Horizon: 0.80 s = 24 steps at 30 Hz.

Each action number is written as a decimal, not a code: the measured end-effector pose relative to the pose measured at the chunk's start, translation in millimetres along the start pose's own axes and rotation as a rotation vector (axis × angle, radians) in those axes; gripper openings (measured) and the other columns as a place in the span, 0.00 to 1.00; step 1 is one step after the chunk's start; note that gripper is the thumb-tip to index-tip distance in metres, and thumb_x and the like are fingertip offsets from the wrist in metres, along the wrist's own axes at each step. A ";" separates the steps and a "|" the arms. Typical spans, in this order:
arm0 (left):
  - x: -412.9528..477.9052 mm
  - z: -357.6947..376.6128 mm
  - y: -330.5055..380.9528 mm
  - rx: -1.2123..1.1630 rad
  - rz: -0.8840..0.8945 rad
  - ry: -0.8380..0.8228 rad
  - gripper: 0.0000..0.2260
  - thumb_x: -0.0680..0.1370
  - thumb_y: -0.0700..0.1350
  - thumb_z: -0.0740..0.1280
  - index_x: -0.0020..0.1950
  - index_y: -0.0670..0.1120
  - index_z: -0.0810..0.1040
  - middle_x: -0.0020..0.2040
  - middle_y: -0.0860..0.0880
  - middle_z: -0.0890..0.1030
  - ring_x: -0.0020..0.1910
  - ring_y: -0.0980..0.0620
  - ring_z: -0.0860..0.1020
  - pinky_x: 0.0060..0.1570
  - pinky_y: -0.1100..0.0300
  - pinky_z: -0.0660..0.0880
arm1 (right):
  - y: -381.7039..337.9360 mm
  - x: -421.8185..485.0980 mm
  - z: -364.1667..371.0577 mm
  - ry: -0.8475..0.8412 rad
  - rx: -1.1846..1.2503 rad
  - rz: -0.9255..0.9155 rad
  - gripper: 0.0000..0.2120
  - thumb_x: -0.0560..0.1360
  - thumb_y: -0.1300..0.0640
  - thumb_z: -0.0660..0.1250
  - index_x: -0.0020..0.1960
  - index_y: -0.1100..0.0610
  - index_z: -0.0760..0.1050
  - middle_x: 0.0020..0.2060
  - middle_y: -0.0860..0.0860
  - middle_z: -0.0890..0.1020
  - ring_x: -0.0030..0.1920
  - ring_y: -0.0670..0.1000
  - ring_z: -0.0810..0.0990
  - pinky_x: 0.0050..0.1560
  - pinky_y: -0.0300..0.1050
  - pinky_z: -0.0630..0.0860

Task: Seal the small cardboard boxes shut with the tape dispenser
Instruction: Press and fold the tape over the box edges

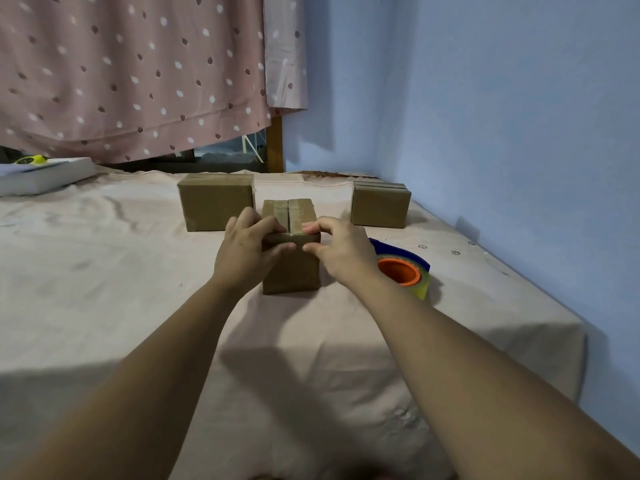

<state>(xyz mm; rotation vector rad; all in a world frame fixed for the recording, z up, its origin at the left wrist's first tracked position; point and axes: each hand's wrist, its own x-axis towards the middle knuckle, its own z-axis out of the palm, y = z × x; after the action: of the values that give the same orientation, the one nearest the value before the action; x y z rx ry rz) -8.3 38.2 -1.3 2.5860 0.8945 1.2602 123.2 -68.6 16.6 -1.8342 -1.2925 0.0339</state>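
Cardboard box (pixel 291 275) on sheet (pixel 104 271), tape (pixel 288 213) along top seam. Left hand (pixel 247 249) and right hand (pixel 341 249) each pinch near top edge, fingers above, thumbs on front. Best: rub tape end flat down front face, no bubbles. Tape dispenser (pixel 403 268) lies idle, just right.

I see a pink dotted curtain (pixel 138 74), blue wall (pixel 485 116), pinkish sheet (pixel 104 289); far left a white book (pixel 45 176) with a yellow object (pixel 31 159) on top, possibly a tape measure.
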 end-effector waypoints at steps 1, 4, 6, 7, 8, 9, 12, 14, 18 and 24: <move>1.4 -1.2 -1.3 -0.050 -0.025 -0.032 0.13 0.73 0.52 0.72 0.54 0.47 0.80 0.49 0.51 0.66 0.51 0.52 0.64 0.48 0.59 0.64 | -1.2 0.3 -0.3 0.003 -0.022 0.009 0.10 0.74 0.52 0.72 0.54 0.45 0.78 0.56 0.43 0.81 0.56 0.47 0.77 0.48 0.40 0.75; 2.3 -8.1 -5.3 -0.267 -0.092 -0.074 0.09 0.75 0.49 0.69 0.54 0.49 0.82 0.48 0.51 0.68 0.53 0.50 0.69 0.55 0.54 0.70 | -2.6 -1.3 0.6 0.000 -0.026 0.020 0.10 0.74 0.53 0.71 0.54 0.45 0.78 0.57 0.42 0.81 0.56 0.47 0.77 0.47 0.41 0.76; -0.1 -13.3 -2.8 -0.323 -0.109 -0.082 0.09 0.79 0.45 0.66 0.56 0.49 0.82 0.49 0.50 0.70 0.54 0.50 0.71 0.58 0.52 0.71 | -5.1 -3.6 -0.3 -0.006 0.001 0.023 0.10 0.75 0.54 0.70 0.55 0.47 0.78 0.59 0.42 0.80 0.58 0.47 0.77 0.48 0.40 0.75; -2.8 -15.7 -0.5 -0.290 -0.104 -0.086 0.10 0.80 0.45 0.64 0.58 0.49 0.82 0.51 0.50 0.71 0.56 0.50 0.71 0.59 0.53 0.71 | -7.2 -3.8 -2.0 -0.018 0.008 0.028 0.10 0.75 0.55 0.70 0.55 0.47 0.78 0.59 0.42 0.80 0.58 0.48 0.77 0.48 0.40 0.75; -6.2 -17.6 1.4 -0.239 -0.083 -0.087 0.11 0.81 0.45 0.62 0.60 0.49 0.81 0.54 0.50 0.72 0.58 0.49 0.71 0.59 0.54 0.70 | -8.8 -4.0 -4.0 -0.037 0.002 0.031 0.10 0.76 0.56 0.69 0.56 0.48 0.78 0.60 0.43 0.79 0.59 0.49 0.77 0.50 0.41 0.75; -9.5 -20.7 3.9 -0.189 -0.051 -0.082 0.12 0.81 0.44 0.61 0.61 0.48 0.80 0.55 0.49 0.74 0.58 0.50 0.72 0.57 0.57 0.70 | -10.6 -5.0 -7.1 -0.058 -0.029 0.031 0.11 0.77 0.57 0.68 0.57 0.48 0.78 0.62 0.44 0.78 0.61 0.50 0.76 0.52 0.43 0.76; -16.6 -28.7 7.8 -0.113 0.000 -0.036 0.12 0.80 0.39 0.63 0.61 0.43 0.80 0.55 0.46 0.78 0.47 0.51 0.75 0.48 0.63 0.69 | -13.9 -8.6 -14.6 -0.100 -0.204 -0.010 0.17 0.80 0.62 0.61 0.64 0.46 0.76 0.70 0.48 0.70 0.68 0.53 0.70 0.61 0.48 0.73; -18.3 -30.1 10.9 -0.076 -0.003 -0.026 0.11 0.78 0.37 0.66 0.59 0.43 0.80 0.53 0.46 0.79 0.42 0.53 0.73 0.45 0.64 0.67 | -16.4 -15.1 -15.0 -0.093 -0.240 -0.032 0.23 0.79 0.66 0.58 0.68 0.46 0.73 0.73 0.49 0.63 0.72 0.53 0.64 0.66 0.48 0.69; -20.8 -26.8 28.3 -0.069 -0.031 0.050 0.07 0.75 0.36 0.68 0.52 0.41 0.83 0.48 0.45 0.80 0.43 0.48 0.75 0.42 0.64 0.64 | -26.4 -34.5 -5.3 -0.118 -0.267 -0.027 0.29 0.78 0.65 0.61 0.75 0.46 0.60 0.73 0.52 0.60 0.71 0.55 0.63 0.65 0.49 0.72; -29.6 -28.3 52.9 -0.020 0.099 0.128 0.06 0.75 0.43 0.69 0.50 0.47 0.85 0.47 0.49 0.84 0.50 0.47 0.78 0.51 0.55 0.71 | -38.1 -49.6 -2.9 -0.069 -0.209 0.045 0.19 0.82 0.55 0.55 0.72 0.53 0.66 0.75 0.53 0.56 0.71 0.56 0.64 0.69 0.52 0.68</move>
<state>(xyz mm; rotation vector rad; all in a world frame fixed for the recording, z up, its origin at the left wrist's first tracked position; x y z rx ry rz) -19.7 -25.4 15.8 2.5876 0.7792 1.4680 73.0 -105.6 22.0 -2.0556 -1.3440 -0.0146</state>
